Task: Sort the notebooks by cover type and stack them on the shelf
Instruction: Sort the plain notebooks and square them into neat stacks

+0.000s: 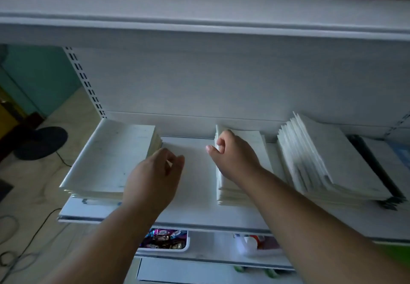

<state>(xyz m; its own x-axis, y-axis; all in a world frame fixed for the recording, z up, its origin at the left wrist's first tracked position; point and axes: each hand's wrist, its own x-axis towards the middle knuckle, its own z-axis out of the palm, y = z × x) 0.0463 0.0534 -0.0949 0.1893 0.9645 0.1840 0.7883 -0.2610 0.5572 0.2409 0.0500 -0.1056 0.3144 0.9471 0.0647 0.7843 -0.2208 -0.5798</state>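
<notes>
On the white metal shelf [190, 208] lie 3 piles of white paper-covered notebooks: a left stack [111, 161], a narrow middle stack [241, 168] and a taller, slightly fanned right stack [328, 159] that rests on some dark-edged notebooks [381, 173]. All 3 piles have their long axis running from the front edge of the shelf toward the back panel, so they lie side by side. The right hand [233, 153] rests on top of the middle stack, near its far left corner, with the fingers curled over the left edge; it seems to grip the top notebooks there, but how many I cannot tell. The left hand [155, 173] hovers over the bare strip of shelf between the left and middle stacks, just beside the right edge of the left stack; its fingers are loosely curled and it holds nothing. The middle stack is to the right of this gap, directly under the right hand, so the right hand is nearer for lifting it. On the lower shelf stands a white tray with colourful candy wrappers [164, 239].
</notes>
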